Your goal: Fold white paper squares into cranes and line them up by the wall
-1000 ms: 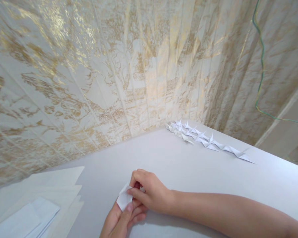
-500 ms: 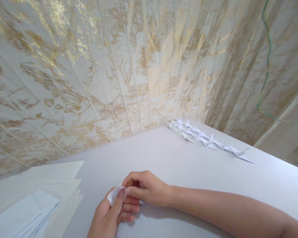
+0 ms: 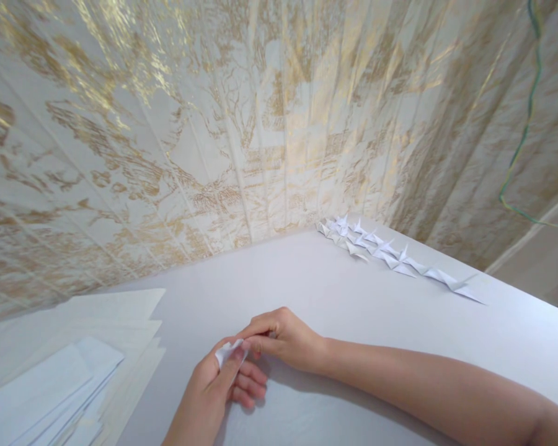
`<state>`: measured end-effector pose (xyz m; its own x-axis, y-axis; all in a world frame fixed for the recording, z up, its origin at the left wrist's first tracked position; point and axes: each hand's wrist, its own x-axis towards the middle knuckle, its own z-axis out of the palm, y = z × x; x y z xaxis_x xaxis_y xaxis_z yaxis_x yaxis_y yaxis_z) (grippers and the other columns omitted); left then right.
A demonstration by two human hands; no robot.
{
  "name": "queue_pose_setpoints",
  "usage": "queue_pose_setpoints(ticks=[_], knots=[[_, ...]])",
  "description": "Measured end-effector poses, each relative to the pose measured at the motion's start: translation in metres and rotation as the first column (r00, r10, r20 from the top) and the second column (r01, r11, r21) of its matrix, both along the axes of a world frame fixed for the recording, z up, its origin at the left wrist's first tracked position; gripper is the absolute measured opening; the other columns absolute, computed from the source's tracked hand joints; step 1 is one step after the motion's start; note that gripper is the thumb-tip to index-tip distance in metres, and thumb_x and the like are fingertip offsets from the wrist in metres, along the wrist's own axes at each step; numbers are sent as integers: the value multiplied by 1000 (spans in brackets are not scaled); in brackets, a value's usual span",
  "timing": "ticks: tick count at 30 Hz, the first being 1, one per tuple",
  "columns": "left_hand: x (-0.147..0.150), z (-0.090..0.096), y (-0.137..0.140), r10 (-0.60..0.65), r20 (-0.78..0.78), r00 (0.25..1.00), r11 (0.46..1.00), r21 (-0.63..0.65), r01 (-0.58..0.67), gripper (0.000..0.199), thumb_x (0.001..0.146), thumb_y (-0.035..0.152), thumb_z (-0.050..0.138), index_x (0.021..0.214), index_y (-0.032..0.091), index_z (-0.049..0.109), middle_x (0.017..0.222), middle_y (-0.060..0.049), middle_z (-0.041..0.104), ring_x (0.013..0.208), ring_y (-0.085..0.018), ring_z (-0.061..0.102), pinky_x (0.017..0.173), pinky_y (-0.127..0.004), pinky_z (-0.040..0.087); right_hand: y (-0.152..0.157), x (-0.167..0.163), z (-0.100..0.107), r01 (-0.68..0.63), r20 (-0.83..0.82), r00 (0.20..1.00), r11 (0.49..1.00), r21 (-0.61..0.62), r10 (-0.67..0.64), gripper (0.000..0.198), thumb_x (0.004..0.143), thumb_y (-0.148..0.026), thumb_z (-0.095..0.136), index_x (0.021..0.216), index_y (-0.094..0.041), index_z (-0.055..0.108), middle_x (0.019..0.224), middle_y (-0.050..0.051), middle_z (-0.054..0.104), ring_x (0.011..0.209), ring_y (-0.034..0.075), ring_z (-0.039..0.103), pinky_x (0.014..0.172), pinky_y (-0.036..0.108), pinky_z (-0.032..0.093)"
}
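A small folded piece of white paper sits between my two hands, low in the middle of the head view. My left hand grips it between thumb and forefinger, while the other fingers are curled loosely below. From the right, my right hand pinches the paper's upper right edge with thumb and fingertips. The fingers hide much of the paper, so its full shape does not show. Both hands are just above the white table.
Several folded white paper cranes stand in rows at the table's back right. On the left lie cream paper sheets with white sheets on top. A gold-patterned curtain hangs behind the table. A green cord hangs at the right.
The view has shifted slightly, so the scene sits a little farther right and higher. My right fingers have closed in at the paper's edge, and less of the paper shows.
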<state>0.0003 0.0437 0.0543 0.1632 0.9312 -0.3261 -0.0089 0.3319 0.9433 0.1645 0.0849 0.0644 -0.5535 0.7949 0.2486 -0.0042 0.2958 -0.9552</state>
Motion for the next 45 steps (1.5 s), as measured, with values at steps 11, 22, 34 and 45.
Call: queue_pose_setpoints(ticks=[11,22,34,45], knots=[[1,14,-5,-5,-28,1000,1000,-1,5,54,68,69,68,77,16,61,52,-4,69,42,-14,63,42,-21,47,1,2,5,-65,-14,998,995,-73,64,60,85,-63,56,99,-9,77,63,0,56,58,10,47,58,23,40],[-1,14,-6,-38,-44,998,998,41,40,54,71,67,68,87,15,64,45,1,63,33,-12,53,36,-20,42,5,3,-1,-153,-94,986,975,-163,139,57,83,-60,64,109,-10,75,62,-1,55,58,9,45,58,24,37],[0,15,-11,62,-64,996,997,52,-59,50,67,64,73,59,15,64,50,-4,66,40,-12,57,42,-20,46,5,3,1,-35,-62,997,990,139,44,50,89,-58,56,105,-15,77,76,4,64,72,14,59,71,25,47],[-1,12,-10,-32,-197,980,998,51,43,59,74,67,63,46,15,61,38,-4,58,30,-9,48,36,-19,37,5,4,2,-52,20,999,971,232,49,58,91,-62,48,103,-13,77,74,6,65,70,14,59,68,25,47]])
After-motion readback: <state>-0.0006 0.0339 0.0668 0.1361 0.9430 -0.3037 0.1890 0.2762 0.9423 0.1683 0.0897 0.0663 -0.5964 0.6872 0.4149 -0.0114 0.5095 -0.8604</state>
